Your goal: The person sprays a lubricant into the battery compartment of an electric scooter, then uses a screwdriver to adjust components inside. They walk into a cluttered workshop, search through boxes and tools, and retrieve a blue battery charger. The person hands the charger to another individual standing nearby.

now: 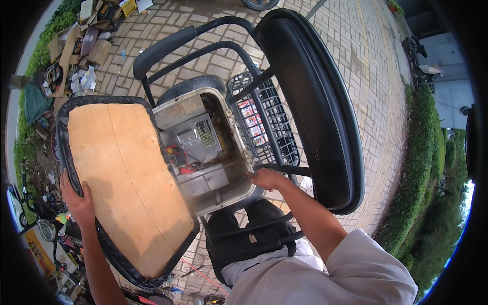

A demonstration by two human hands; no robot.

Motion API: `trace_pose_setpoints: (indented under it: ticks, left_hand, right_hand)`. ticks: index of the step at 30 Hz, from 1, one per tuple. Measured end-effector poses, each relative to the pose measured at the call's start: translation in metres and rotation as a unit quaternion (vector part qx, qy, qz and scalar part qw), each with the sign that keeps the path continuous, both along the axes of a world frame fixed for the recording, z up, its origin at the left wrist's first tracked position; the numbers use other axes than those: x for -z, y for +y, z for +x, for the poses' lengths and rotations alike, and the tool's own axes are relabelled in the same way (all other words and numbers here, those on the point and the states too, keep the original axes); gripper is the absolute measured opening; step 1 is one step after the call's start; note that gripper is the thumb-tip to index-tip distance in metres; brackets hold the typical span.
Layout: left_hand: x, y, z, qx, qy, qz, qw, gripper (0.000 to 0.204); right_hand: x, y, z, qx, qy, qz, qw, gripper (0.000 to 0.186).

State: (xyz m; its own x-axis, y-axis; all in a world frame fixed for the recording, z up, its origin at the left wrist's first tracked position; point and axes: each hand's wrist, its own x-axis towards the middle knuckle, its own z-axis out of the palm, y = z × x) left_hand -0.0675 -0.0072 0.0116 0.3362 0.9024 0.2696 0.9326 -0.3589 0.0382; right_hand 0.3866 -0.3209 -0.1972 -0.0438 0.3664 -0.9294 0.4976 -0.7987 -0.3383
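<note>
My left hand (79, 202) grips the left edge of a raised seat, its thumb near the rim and its fingers round the outside. The seat's underside shows a bare plywood board (127, 178) framed by black cover material (65, 145). Beside it gapes a storage compartment with a worn, pale rim (239, 137). Inside are a silver metal box (199, 138) with a label and some red and yellow wires (183, 156). My right hand (268, 179) is closed at the compartment's right rim, by a black bar; what its fingers hold is hidden.
A black padded backrest (315, 107) rises at the right on tubular bars. Behind the compartment, a black wire basket (274, 127) holds red-and-white packets. An armrest (165, 53) arches at the far side. Cardboard scraps (66, 66) are heaped at the far left on brick paving (366, 66).
</note>
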Motion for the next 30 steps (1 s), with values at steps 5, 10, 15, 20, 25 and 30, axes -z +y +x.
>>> trace_pose_setpoints:
  ticks: [5,10,15,20,25,30]
  left_hand:
    - [-0.001,0.002,0.004,0.012,0.001,0.007,1.000,0.060]
    - [0.002,-0.001,-0.005,0.011,0.011,0.011,1.000,0.059]
    - [0.003,0.002,-0.003,0.018,0.012,0.015,1.000,0.060]
    - [0.002,0.001,-0.002,0.015,0.014,0.015,1.000,0.060]
    - [0.004,0.002,-0.008,0.018,0.010,0.013,1.000,0.059]
    - [0.003,0.000,-0.001,0.005,0.019,0.014,1.000,0.059]
  right_hand:
    - [0.039,-0.049,-0.018,0.127,-0.235,0.173,0.948,0.045]
    - [0.008,-0.042,-0.046,0.204,-0.237,0.094,0.945,0.044]
    - [0.023,-0.041,-0.054,0.211,-0.241,0.082,0.944,0.042]
    - [0.026,-0.044,-0.068,0.244,-0.261,0.108,0.928,0.039]
    - [0.026,-0.037,-0.080,0.263,-0.246,0.115,0.926,0.042]
    - [0.042,-0.046,-0.097,0.282,-0.250,0.063,0.924,0.046]
